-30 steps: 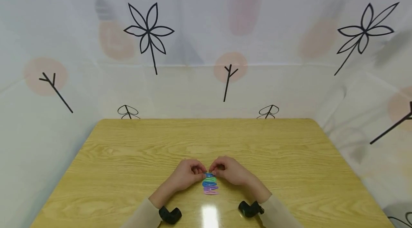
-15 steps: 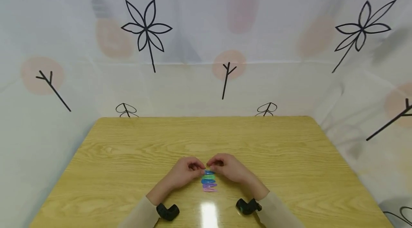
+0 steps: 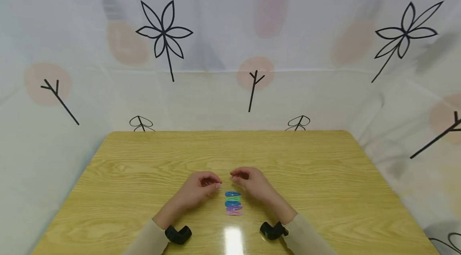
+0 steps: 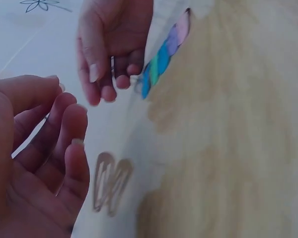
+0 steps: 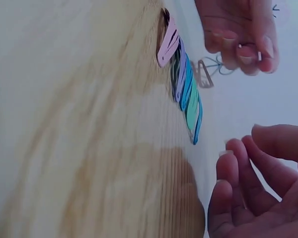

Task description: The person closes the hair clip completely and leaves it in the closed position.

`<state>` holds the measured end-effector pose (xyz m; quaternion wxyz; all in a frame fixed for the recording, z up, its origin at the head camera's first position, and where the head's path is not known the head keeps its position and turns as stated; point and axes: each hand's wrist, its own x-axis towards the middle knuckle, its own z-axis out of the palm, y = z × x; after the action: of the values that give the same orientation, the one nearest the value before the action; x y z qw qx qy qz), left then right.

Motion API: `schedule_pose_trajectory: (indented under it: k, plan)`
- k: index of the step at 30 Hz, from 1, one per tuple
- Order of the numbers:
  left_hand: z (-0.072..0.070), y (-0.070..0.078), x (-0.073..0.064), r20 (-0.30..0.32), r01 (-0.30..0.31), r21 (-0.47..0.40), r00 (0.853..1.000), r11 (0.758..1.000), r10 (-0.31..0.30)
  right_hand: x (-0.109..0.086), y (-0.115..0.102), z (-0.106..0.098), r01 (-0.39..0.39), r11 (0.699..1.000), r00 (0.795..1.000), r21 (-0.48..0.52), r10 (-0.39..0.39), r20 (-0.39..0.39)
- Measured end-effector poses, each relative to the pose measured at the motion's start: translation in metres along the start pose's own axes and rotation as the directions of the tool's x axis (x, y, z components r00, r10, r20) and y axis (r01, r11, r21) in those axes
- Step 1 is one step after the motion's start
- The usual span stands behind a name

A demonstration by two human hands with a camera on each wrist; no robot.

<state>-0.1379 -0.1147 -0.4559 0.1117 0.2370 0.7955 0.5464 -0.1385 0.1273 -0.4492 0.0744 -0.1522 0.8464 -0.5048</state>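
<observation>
Several snap hair clips lie in a short column on the table, with a blue clip (image 3: 232, 194) farthest, then a green clip (image 3: 232, 199), another blue clip (image 3: 232, 203), a purple clip (image 3: 234, 208) and a pink clip (image 3: 234, 213) nearest. My left hand (image 3: 199, 189) hovers left of the column, fingers loosely curved, nothing seen in it. Brownish clips (image 4: 111, 184) show just beyond its fingertips in the left wrist view; in the head view that hand hides them. Right of the column my right hand (image 3: 252, 183) stays apart, its fingers bent loosely round nothing.
The wooden table (image 3: 144, 159) reaches back to a white cloth (image 3: 216, 99) printed with flowers, which also hangs at both sides. A black wrist camera (image 3: 178, 234) sits on the left wrist, another black camera (image 3: 271, 231) on the right.
Both hands have come off the far blue clip. The left has drawn back to the left and the right has lifted slightly away, leaving the whole column of clips uncovered.
</observation>
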Motion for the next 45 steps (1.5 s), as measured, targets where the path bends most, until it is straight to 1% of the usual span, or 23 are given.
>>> schedule_pose_trajectory:
  k: [3, 7, 9, 10, 12, 16, 19, 23, 25, 28, 32, 37, 41, 45]
  plan:
    - [-0.013, 0.002, -0.002, -0.083, 0.000, 0.033, 0.997, 0.999, 0.003, 0.004, -0.002, 0.004, 0.003, 1.000, 1.000, -0.008, -0.003, -0.022]
    - [-0.028, 0.000, -0.005, -0.203, 0.036, 0.079, 0.979, 0.996, -0.019, 0.009, -0.006, 0.008, 0.010, 1.000, 1.000, -0.007, -0.010, -0.026]
    - [-0.034, -0.003, -0.007, -0.241, 0.056, 0.091, 0.970, 0.994, -0.032, 0.010, -0.009, 0.010, 0.021, 1.000, 1.000, 0.003, -0.021, -0.018]
    - [-0.036, -0.005, -0.007, -0.252, 0.064, 0.094, 0.967, 0.994, -0.038, 0.012, -0.010, 0.011, 0.027, 1.000, 1.000, 0.004, -0.027, -0.014]
    - [-0.039, -0.010, -0.007, -0.264, 0.060, 0.100, 0.964, 0.993, -0.032, 0.014, -0.012, 0.014, 0.034, 0.999, 0.999, -0.001, -0.034, -0.007]
    - [-0.041, -0.020, -0.007, -0.255, 0.037, 0.122, 0.967, 0.992, -0.005, 0.020, -0.015, 0.021, 0.047, 0.999, 0.999, -0.019, -0.047, 0.012]
    - [-0.040, -0.026, -0.005, -0.211, 0.033, 0.118, 0.977, 0.992, -0.007, 0.026, -0.015, 0.026, 0.054, 0.998, 0.998, -0.023, -0.053, 0.039]
    - [-0.041, -0.033, -0.002, -0.128, 0.067, 0.090, 0.990, 0.994, -0.055, 0.032, -0.013, 0.029, 0.042, 0.999, 0.993, -0.022, -0.039, 0.114]
    - [-0.042, -0.034, -0.001, -0.098, 0.088, 0.076, 0.992, 0.993, -0.080, 0.033, -0.013, 0.029, 0.033, 0.999, 0.988, -0.026, -0.029, 0.150]
    - [-0.044, -0.036, 0.000, -0.083, 0.115, 0.054, 0.990, 0.992, -0.111, 0.034, -0.014, 0.031, 0.022, 0.999, 0.983, -0.046, -0.013, 0.182]
    - [-0.044, -0.036, -0.001, -0.089, 0.115, 0.069, 0.990, 0.991, -0.109, 0.034, -0.015, 0.033, 0.030, 0.997, 0.983, -0.071, -0.016, 0.185]
    - [-0.041, -0.034, -0.005, -0.126, 0.107, 0.109, 0.988, 0.988, -0.093, 0.035, -0.013, 0.035, 0.058, 0.992, 0.984, -0.110, -0.038, 0.175]
    - [-0.037, -0.035, -0.003, -0.150, 0.088, 0.136, 0.986, 0.987, -0.067, 0.037, -0.013, 0.035, 0.068, 0.988, 0.984, -0.139, -0.044, 0.171]
    - [-0.036, -0.035, -0.002, -0.162, 0.080, 0.163, 0.985, 0.983, -0.053, 0.038, -0.014, 0.034, 0.066, 0.985, 0.984, -0.160, -0.038, 0.172]
